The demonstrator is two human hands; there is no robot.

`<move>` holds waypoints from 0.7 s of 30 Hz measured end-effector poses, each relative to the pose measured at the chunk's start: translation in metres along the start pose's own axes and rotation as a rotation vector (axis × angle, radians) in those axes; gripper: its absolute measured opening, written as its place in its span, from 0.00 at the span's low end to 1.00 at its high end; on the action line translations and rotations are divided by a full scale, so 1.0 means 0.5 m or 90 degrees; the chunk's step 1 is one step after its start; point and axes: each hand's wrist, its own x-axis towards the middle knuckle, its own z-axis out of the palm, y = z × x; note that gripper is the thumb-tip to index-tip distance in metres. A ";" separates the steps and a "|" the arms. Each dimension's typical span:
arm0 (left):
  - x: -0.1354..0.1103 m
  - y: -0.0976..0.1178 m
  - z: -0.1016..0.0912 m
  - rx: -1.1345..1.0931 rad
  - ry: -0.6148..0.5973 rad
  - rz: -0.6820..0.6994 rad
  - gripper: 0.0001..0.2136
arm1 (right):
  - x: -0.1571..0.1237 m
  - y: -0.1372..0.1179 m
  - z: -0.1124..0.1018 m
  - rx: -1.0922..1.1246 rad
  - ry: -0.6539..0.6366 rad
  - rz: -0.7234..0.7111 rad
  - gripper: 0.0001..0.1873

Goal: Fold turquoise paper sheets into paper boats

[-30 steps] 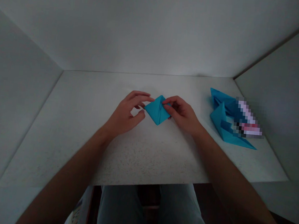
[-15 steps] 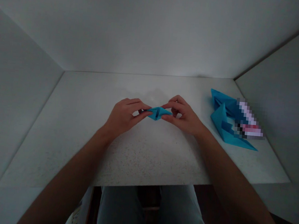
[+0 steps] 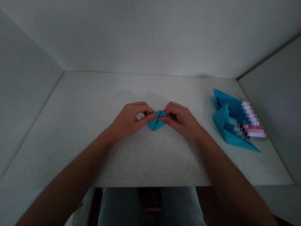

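Observation:
A small folded piece of blue paper (image 3: 156,123) sits at the middle of the white speckled table (image 3: 146,158). My left hand (image 3: 130,120) pinches its left side between thumb and fingers. My right hand (image 3: 182,121) pinches its right side the same way. The fingertips of both hands nearly meet over the paper's top edge, where a dark slit shows between its layers. Only the lower pointed part of the paper shows below my fingers.
A pile of larger folded blue paper shapes (image 3: 230,121) lies at the right of the table, partly under a blurred patch. White walls close the table in at the back, left and right. My legs in light jeans (image 3: 154,215) show under the front edge.
The paper was a flat diamond held up, then turned edge-on. Both hands have since come closer together and lower, pressing the paper's sides inward.

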 end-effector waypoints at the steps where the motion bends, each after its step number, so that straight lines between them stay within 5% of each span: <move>1: 0.000 0.000 0.001 0.000 0.010 -0.013 0.10 | 0.000 0.000 0.000 0.005 0.005 0.006 0.16; 12: 0.005 -0.034 -0.002 -0.128 0.230 -0.149 0.16 | 0.003 0.012 -0.007 0.224 0.201 0.165 0.24; 21: 0.017 -0.078 -0.022 -0.194 0.324 -0.142 0.21 | 0.009 0.030 -0.032 0.258 0.372 0.179 0.28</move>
